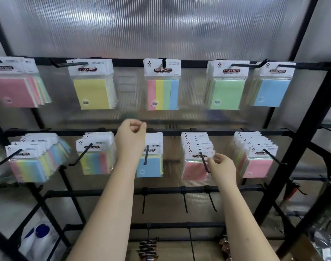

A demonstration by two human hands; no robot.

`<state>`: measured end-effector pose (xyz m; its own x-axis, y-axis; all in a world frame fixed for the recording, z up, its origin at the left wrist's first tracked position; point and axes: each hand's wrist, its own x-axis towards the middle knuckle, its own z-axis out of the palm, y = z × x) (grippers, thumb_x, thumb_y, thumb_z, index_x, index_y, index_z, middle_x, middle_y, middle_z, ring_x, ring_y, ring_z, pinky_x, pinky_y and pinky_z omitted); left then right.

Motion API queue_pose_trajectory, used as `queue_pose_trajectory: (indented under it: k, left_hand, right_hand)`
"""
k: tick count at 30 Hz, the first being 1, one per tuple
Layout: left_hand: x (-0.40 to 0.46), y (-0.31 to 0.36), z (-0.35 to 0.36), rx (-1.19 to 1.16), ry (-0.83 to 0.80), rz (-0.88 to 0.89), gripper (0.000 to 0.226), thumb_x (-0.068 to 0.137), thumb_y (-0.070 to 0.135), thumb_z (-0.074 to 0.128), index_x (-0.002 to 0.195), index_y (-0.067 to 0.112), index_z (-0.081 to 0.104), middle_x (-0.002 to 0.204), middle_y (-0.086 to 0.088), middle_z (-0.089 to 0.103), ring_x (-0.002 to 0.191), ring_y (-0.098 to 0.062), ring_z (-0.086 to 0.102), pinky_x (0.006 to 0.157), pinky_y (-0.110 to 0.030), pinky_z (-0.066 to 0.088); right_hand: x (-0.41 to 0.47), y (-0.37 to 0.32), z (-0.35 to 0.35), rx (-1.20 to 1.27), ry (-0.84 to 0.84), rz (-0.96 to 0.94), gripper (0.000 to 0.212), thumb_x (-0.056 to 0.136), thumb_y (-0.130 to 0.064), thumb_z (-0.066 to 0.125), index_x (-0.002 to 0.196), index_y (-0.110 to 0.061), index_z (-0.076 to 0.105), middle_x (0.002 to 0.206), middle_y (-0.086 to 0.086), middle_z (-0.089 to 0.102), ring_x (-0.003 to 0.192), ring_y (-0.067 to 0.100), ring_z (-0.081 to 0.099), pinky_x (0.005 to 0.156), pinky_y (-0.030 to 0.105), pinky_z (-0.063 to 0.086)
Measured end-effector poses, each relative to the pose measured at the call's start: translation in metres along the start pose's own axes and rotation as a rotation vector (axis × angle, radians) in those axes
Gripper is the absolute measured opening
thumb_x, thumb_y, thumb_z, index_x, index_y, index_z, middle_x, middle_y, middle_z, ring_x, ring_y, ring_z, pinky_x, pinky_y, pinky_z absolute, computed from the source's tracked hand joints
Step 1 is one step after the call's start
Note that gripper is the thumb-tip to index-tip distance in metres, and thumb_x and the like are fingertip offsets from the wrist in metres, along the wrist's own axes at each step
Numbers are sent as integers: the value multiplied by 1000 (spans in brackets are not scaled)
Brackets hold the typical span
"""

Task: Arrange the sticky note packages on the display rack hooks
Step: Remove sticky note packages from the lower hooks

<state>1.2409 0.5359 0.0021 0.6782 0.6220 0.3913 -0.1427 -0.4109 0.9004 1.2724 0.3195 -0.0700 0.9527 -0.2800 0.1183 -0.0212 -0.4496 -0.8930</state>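
Ten hooks (204,162) of sticky note packages (162,84); two hands (221,168).

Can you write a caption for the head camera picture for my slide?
Right hand pinches a pink sticky note pack on its hook; left hand curls nearby.
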Motion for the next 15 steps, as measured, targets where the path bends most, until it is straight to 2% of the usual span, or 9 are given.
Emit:
queue_pose_trajectory:
  k: [2,4,6,8,11,15]
  left_hand:
    - [-6,-19,-3,35,-18,-75,5,90,24,60,91,19,59,76,15,57,66,3,51,49,-9,33]
    - [-9,-34,-5,62,-50,-122,9,90,23,59,96,16,61,83,9,61,69,0,52,52,-16,35]
    - [-10,-43,-7,106,-89,-150,11,91,22,58,98,14,61,90,6,61,73,-5,52,55,-18,36]
    - [-8,-50,-8,147,-126,-174,12,91,21,57,100,14,62,92,6,59,77,-8,52,56,-19,36]
    - [-5,-58,-8,215,-162,-193,15,91,21,55,101,14,63,93,6,58,84,-12,52,65,-24,36]
    - [1,-65,-8,276,-243,-254,24,92,24,53,113,14,60,110,-1,62,89,-15,51,73,-26,37]
  right_hand:
    - [-3,4,1,37,30,18,24,93,-23,55,112,-9,61,100,0,61,87,15,52,74,27,37]
    - [-6,7,1,41,41,25,18,92,-25,58,104,-11,59,92,-4,56,85,14,51,72,26,36]
    - [-9,9,2,52,27,30,16,93,-24,57,84,-11,57,76,-4,54,73,14,48,63,27,34]
    - [-13,8,3,88,12,25,35,94,-19,53,61,-11,44,55,-3,39,54,14,35,51,27,25]
    - [-19,2,2,80,17,24,41,93,-16,49,57,-14,29,52,-2,24,50,14,21,49,28,16]
    - [-27,-7,-3,49,40,37,38,93,-13,43,57,-14,29,52,-1,25,50,15,22,49,29,17]
